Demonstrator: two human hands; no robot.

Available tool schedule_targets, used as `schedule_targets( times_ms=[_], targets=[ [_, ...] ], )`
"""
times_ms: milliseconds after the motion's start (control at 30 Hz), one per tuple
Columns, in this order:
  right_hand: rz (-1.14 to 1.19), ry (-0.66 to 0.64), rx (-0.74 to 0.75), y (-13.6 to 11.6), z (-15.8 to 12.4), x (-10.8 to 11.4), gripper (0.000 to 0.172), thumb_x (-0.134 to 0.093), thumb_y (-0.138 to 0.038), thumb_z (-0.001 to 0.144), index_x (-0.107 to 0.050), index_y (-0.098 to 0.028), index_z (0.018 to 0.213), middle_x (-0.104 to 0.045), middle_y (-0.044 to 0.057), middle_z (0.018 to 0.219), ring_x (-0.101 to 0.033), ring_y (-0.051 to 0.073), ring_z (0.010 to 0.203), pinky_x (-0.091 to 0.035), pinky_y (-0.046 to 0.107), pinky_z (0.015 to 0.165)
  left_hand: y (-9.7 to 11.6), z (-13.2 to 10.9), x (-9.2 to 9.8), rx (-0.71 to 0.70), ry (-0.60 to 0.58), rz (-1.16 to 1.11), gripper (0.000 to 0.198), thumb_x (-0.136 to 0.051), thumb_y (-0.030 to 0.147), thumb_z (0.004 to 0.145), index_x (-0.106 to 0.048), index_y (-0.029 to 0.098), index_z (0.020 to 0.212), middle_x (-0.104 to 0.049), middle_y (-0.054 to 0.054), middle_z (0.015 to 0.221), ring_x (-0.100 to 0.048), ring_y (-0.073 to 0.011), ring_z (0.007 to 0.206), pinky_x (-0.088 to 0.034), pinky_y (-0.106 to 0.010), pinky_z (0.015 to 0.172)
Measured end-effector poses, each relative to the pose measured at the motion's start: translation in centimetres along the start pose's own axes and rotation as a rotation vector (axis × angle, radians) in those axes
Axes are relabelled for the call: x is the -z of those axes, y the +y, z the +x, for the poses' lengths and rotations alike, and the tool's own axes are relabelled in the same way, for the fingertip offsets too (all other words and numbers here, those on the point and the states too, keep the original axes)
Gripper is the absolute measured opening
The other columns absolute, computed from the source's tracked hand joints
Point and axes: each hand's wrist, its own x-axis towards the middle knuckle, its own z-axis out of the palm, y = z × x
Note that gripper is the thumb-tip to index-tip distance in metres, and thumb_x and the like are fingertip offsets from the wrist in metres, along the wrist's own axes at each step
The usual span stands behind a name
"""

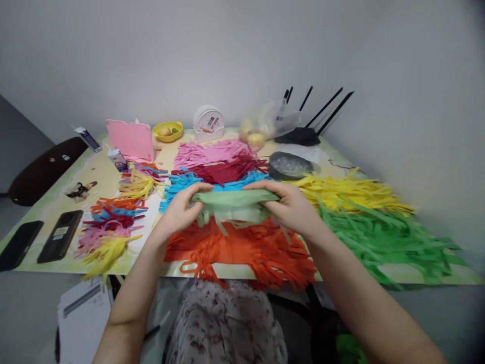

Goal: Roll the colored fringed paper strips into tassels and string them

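Sheet, pale green and fringed, stretched between the left hand and right hand, each clamped on one end.
Beneath it, orange fringe lay along the table edge; beyond came blue fringe, then dark red fringe, then pink fringe, with a white holder at the back.

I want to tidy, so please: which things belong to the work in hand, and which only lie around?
Likely in the work:
light green sheet in left hand and right hand
orange fringe
blue fringe
red fringe
pink fringe
yellow fringe
green fringe
tassels

Probably just lying about:
phones
pink case
cartons
yellow bowl
plastic bag
router
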Motion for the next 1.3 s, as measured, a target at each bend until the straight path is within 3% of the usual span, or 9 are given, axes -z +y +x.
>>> schedule_targets(
  times_ms=[133, 267, 500, 567, 700, 933, 1067, 1167, 1300],
  targets=[
    [-0.154, -0.021, -0.001, -1.6, 0.3, 0.5, 0.043, -0.051, -0.012, 0.07, -0.075, -0.022, 0.104, -0.077, 0.002, 0.093, -0.069, 0.021, 0.078, -0.051, 0.029, 0.07, 0.7, 0.3, -1.8, -0.106, 0.054, 0.272, 0.065, -0.063, 0.024, 0.076, -0.048, 0.017, 0.139, -0.057, -0.015, 0.139, -0.053, -0.0285, 0.126, -0.039, -0.043, 0.109],
    [-0.168, -0.06, 0.041, -2.4, 0.7, 1.2, 0.042, -0.052, -0.012, 0.071, -0.075, -0.024, 0.103, -0.077, 0.0, 0.093, -0.069, 0.02, 0.079, -0.053, 0.029, 0.072, 0.1, 0.9, -3.4, -0.056, 0.11, 0.357, 0.042, -0.057, 0.016, 0.073, -0.065, 0.018, 0.115, -0.071, -0.01, 0.111, -0.062, -0.0276, 0.105, -0.044, -0.043, 0.099],
    [-0.013, -0.029, 0.028, -1.4, 0.7, 2.8, 0.03, -0.056, -0.016, 0.074, -0.076, -0.022, 0.095, -0.076, 0.001, 0.089, -0.069, 0.02, 0.079, -0.054, 0.029, 0.072, -1.2, 1.3, -1.7, 0.051, 0.129, -0.168, 0.023, -0.048, 0.013, 0.073, -0.066, 0.018, 0.085, -0.071, -0.004, 0.084, -0.065, -0.0178, 0.078, -0.051, -0.027, 0.072],
    [0.076, -0.043, 0.014, -1.2, 0.7, 2.9, 0.026, -0.058, -0.018, 0.075, -0.076, -0.021, 0.094, -0.076, 0.002, 0.092, -0.069, 0.021, 0.083, -0.054, 0.03, 0.075, -0.8, 1.2, -1.3, 0.05, 0.086, -0.287, 0.026, -0.051, 0.015, 0.075, -0.067, 0.018, 0.095, -0.071, -0.004, 0.09, -0.066, -0.0174, 0.08, -0.051, -0.025, 0.071],
    [0.199, -0.052, -0.039, -0.8, 0.4, 2.7, 0.026, -0.058, -0.019, 0.075, -0.076, -0.021, 0.094, -0.075, 0.002, 0.091, -0.069, 0.02, 0.08, -0.054, 0.028, 0.071, 0.0, 0.8, -0.8, 0.044, -0.047, -0.424, 0.056, -0.055, 0.015, 0.076, -0.055, 0.023, 0.131, -0.071, -0.006, 0.108, -0.067, -0.0194, 0.093, -0.053, -0.026, 0.076],
    [0.288, 0.037, -0.121, -0.5, -0.1, 2.0, 0.027, -0.058, -0.018, 0.074, -0.077, -0.02, 0.093, -0.074, 0.002, 0.085, -0.066, 0.016, 0.069, -0.05, 0.023, 0.057, 0.5, 0.8, -0.6, -0.018, -0.098, -0.31, 0.051, -0.067, 0.026, 0.078, -0.061, 0.023, 0.128, -0.061, -0.009, 0.134, -0.056, -0.0281, 0.124, -0.046, -0.036, 0.102],
    [0.292, 0.029, -0.135, -0.3, -0.5, 2.1, 0.028, -0.059, -0.017, 0.073, -0.078, -0.021, 0.094, -0.075, 0.002, 0.087, -0.067, 0.017, 0.072, -0.05, 0.024, 0.06, 0.5, 0.9, -1.9, 0.12, -0.066, -0.45, 0.043, -0.069, 0.022, 0.075, -0.068, 0.02, 0.118, -0.07, -0.007, 0.116, -0.066, -0.0221, 0.097, -0.053, -0.027, 0.079],
    [0.295, -0.006, -0.103, 0.0, -0.8, 2.4, 0.028, -0.061, -0.016, 0.074, -0.08, -0.021, 0.094, -0.076, 0.003, 0.09, -0.069, 0.019, 0.08, -0.053, 0.028, 0.071, 0.2, 0.7, -2.6, 0.241, -0.034, -0.639, 0.039, -0.064, 0.019, 0.075, -0.071, 0.019, 0.113, -0.072, -0.004, 0.099, -0.062, -0.014, 0.069, -0.049, -0.021, 0.059],
    [0.322, -0.076, -0.003, 0.3, -1.1, 2.7, 0.022, -0.062, -0.017, 0.078, -0.081, -0.023, 0.087, -0.075, 0.004, 0.086, -0.067, 0.019, 0.077, -0.052, 0.03, 0.07, -0.1, 0.4, -2.5, 0.236, -0.006, -0.715, 0.024, -0.063, 0.014, 0.073, -0.079, 0.019, 0.091, -0.072, -0.004, 0.087, -0.059, -0.0114, 0.066, -0.043, -0.018, 0.056]
  ],
)
